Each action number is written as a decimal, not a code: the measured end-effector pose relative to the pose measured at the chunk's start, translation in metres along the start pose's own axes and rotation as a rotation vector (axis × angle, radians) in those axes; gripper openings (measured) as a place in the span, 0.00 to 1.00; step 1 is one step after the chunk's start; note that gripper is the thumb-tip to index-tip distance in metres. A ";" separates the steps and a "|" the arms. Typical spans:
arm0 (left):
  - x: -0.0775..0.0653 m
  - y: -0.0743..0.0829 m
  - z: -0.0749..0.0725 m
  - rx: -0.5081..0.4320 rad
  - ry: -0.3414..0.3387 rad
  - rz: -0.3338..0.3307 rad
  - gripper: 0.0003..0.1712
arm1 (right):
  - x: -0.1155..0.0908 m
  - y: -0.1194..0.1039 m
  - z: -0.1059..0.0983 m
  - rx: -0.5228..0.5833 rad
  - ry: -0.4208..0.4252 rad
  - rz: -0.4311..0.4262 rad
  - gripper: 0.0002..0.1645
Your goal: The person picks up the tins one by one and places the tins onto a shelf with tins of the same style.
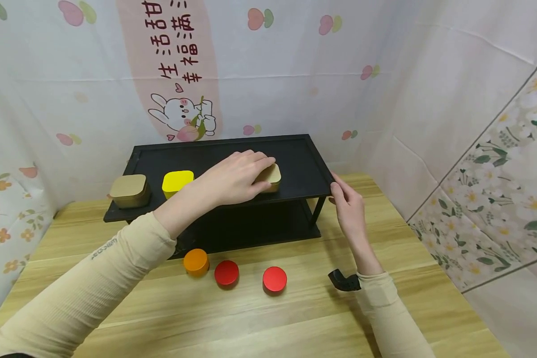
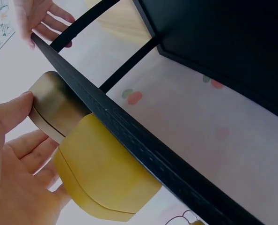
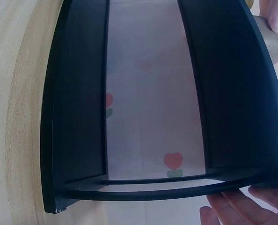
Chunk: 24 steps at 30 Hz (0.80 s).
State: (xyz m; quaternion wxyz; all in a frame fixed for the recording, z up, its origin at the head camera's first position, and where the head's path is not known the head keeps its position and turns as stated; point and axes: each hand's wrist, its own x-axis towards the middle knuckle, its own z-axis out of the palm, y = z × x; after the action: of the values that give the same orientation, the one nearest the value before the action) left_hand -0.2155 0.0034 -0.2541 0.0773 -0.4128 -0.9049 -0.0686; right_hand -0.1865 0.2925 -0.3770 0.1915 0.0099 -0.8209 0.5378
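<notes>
One gold tin (image 1: 273, 175) sits near the frame's centre on the black shelf (image 1: 295, 166), pinched by the left hand (image 1: 232, 178); the right hand (image 1: 350, 206), farther rightward, grips the shelf's lower-right corner.

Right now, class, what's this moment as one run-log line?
left hand: holds gold box on shelf; right hand: grips shelf edge; yellow box, other gold box: on shelf

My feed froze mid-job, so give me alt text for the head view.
The left hand holds a gold box on top of a black two-tier rack while the right hand grips the rack's front right corner. A yellow box and a second gold box stand farther left. An orange cylinder and two red cylinders stand on the table in front.
</notes>
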 end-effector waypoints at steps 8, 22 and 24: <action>0.000 -0.001 0.003 0.012 -0.001 -0.011 0.32 | -0.001 0.000 0.000 0.011 0.001 -0.004 0.30; -0.001 -0.004 0.008 0.014 -0.003 -0.031 0.37 | -0.001 -0.002 0.000 0.010 0.001 0.006 0.29; -0.003 -0.004 0.007 0.016 0.005 -0.033 0.38 | -0.001 -0.002 0.000 0.010 0.006 0.005 0.30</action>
State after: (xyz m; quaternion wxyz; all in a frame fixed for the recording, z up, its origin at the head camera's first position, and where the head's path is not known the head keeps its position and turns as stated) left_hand -0.2171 0.0000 -0.2615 0.0816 -0.3969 -0.9120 -0.0637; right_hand -0.1852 0.2912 -0.3761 0.1926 0.0071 -0.8178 0.5423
